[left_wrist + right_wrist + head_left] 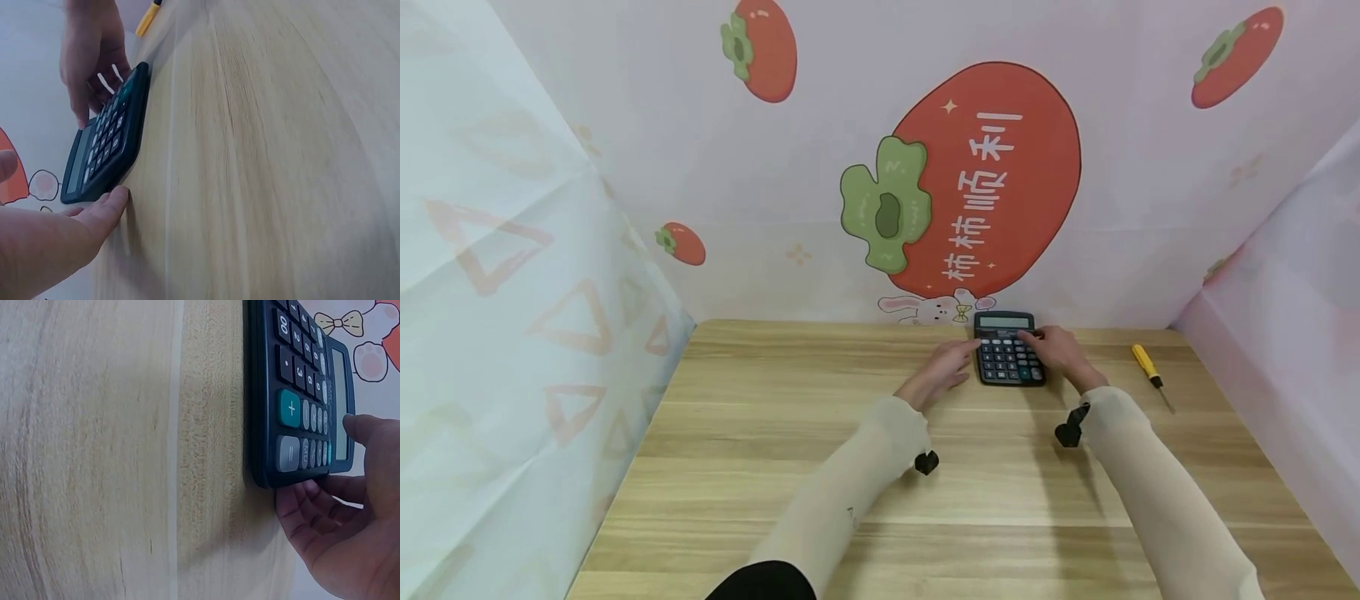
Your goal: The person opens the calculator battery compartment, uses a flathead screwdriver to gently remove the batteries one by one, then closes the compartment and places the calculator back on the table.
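A black calculator (1011, 372) lies near the table's back edge, its display toward the wall. My right hand (1060, 348) grips its right side, thumb on top by the display and the other fingers curled at the edge, as the right wrist view shows. At the calculator's left side is my left hand (943, 365), its extended fingers (106, 209) touching the edge. The left thumb stands off from the calculator in the left wrist view.
A yellow-handled screwdriver (1146, 363) lies to the right on the wooden table (760, 467). Behind the table rises a pale wall covering (760, 167) printed with persimmons, and similar sheets flank both sides.
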`<move>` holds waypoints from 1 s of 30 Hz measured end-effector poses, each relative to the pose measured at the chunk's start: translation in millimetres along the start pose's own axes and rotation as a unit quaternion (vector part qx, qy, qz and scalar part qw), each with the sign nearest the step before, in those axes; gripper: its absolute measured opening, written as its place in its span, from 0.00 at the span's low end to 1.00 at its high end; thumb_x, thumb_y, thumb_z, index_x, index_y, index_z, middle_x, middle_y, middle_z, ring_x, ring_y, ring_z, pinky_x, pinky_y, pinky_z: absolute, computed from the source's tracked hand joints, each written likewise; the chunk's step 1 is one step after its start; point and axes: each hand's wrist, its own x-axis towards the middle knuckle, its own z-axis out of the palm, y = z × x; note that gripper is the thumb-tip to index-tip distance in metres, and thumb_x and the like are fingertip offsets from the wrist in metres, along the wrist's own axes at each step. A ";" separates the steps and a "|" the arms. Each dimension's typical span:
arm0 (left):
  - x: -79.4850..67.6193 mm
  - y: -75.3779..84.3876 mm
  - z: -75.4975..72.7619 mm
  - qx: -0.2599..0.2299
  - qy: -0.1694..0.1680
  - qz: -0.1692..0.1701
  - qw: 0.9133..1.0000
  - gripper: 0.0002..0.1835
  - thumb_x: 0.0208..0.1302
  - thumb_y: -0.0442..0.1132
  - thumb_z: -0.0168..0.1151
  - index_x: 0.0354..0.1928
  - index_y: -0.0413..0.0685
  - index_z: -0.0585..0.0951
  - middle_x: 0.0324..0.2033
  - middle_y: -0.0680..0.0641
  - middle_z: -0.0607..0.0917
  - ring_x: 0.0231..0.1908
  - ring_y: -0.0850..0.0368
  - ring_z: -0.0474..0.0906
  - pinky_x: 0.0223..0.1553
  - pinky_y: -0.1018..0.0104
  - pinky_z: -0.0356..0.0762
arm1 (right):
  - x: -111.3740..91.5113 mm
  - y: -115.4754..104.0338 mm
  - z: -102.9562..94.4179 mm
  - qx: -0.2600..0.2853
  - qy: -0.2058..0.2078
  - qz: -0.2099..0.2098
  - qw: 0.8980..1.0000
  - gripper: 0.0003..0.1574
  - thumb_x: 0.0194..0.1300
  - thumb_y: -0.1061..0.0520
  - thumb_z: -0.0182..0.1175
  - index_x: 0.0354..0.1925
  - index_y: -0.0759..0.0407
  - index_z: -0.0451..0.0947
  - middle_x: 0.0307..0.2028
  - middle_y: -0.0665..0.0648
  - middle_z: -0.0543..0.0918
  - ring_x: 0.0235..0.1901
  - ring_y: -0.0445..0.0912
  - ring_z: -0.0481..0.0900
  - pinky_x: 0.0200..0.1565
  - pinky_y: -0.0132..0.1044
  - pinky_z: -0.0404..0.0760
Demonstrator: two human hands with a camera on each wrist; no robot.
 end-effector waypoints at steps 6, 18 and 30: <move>4.6 -0.9 9.5 -0.025 -0.008 -0.003 1.000 0.34 0.81 0.52 0.55 0.79 0.40 0.65 0.80 0.44 0.64 0.80 0.45 0.59 0.77 0.48 0.64 | 1.1 -2.0 1.7 0.005 0.014 -0.003 1.000 0.40 0.84 0.41 0.49 0.61 0.80 0.76 0.49 0.73 0.84 0.45 0.60 0.78 0.54 0.55 0.81; 8.8 -3.5 18.2 -0.054 0.023 -0.021 0.998 0.35 0.80 0.53 0.58 0.79 0.43 0.67 0.79 0.43 0.64 0.78 0.44 0.60 0.74 0.51 0.69 | 3.5 0.1 6.5 0.006 0.025 -0.004 1.000 0.35 0.82 0.44 0.52 0.55 0.79 0.78 0.41 0.69 0.84 0.40 0.57 0.78 0.44 0.48 0.81; 15.9 -5.1 22.5 -0.059 0.034 -0.015 0.998 0.31 0.82 0.50 0.56 0.77 0.41 0.69 0.77 0.44 0.69 0.75 0.48 0.65 0.76 0.51 0.67 | 2.8 -0.6 5.0 0.009 0.024 0.003 1.000 0.32 0.81 0.45 0.55 0.50 0.77 0.78 0.38 0.66 0.82 0.38 0.55 0.77 0.39 0.41 0.79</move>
